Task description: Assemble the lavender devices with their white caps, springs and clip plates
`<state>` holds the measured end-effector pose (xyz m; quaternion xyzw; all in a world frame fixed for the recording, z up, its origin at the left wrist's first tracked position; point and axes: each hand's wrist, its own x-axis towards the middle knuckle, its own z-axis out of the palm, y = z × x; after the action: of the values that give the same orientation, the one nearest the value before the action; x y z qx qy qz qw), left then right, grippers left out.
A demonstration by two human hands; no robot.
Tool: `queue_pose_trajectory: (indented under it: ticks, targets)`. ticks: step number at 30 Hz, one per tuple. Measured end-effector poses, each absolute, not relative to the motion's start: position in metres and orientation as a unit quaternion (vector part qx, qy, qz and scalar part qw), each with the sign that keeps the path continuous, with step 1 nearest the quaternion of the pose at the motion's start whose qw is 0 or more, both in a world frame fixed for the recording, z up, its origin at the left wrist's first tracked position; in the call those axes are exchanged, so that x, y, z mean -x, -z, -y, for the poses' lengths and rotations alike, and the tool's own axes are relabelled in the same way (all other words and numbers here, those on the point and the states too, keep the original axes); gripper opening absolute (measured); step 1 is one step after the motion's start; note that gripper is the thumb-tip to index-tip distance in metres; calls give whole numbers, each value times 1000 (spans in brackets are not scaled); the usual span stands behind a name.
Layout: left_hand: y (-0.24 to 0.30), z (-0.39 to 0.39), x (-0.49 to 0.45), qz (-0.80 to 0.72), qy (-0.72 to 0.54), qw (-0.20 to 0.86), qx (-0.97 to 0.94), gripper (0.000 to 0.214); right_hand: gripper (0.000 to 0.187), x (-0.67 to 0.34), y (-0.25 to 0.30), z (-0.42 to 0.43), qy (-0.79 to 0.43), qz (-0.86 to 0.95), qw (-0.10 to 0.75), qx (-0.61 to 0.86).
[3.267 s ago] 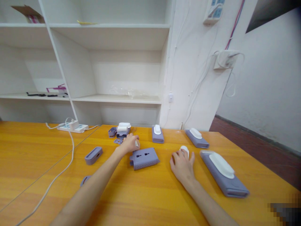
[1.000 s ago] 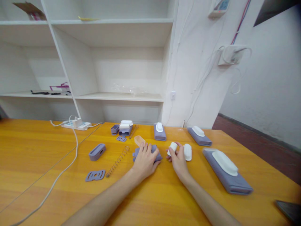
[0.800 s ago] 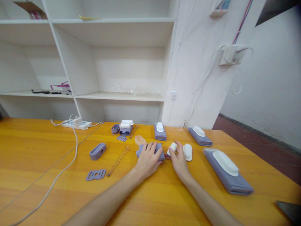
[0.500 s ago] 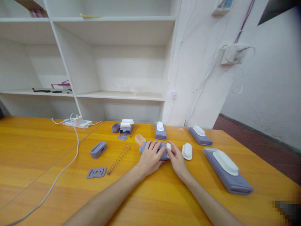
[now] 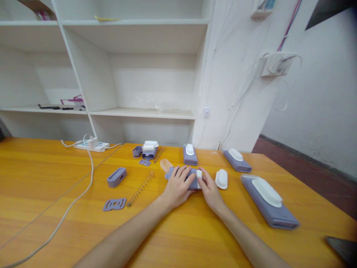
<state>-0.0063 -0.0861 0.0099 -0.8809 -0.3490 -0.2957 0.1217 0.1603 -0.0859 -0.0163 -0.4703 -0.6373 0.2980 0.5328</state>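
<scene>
My left hand (image 5: 180, 186) is wrapped over a grey-purple plastic housing (image 5: 169, 174) lying on the table, and covers most of it. At the housing's right end, my right hand (image 5: 210, 191) grips a small white roller-like part (image 5: 199, 178) between thumb and fingers. That part rests against the housing; whether it sits inside is hidden. Just behind the housing lies a translucent peach-coloured piece (image 5: 165, 164). To the right of my right hand stands a white oval cap (image 5: 221, 179). A metal coil spring (image 5: 141, 189) and a flat slotted grey-purple plate (image 5: 114, 204) lie to the left.
A hollow grey-purple cover (image 5: 116, 177) lies left. Along the back are a unit with white rollers (image 5: 150, 150) and a power strip (image 5: 92, 145). Finished-looking grey-purple units with white caps (image 5: 269, 201) sit right. A white cable (image 5: 75, 203) crosses the left side; a dark flat object (image 5: 341, 248) lies front right.
The white part has shifted slightly at the housing's right end and now shows a straighter, longer side. Both hands stay in nearly the same place.
</scene>
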Motion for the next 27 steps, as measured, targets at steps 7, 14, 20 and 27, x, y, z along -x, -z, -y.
queue_pose_trajectory:
  ticks: [7,14,20,27]
  targets:
    - [-8,85,9,347,317,114,876,49,50,-163,4,97,-275,697,472,465]
    - [-7,84,10,339,316,113,879,52,70,-174,-3,98,-222,761,415,446]
    - [-9,86,9,335,305,116,884,52,63,-178,-6,98,-182,782,378,460]
    - [-12,89,9,337,294,124,886,48,56,-178,-8,98,-156,793,367,461]
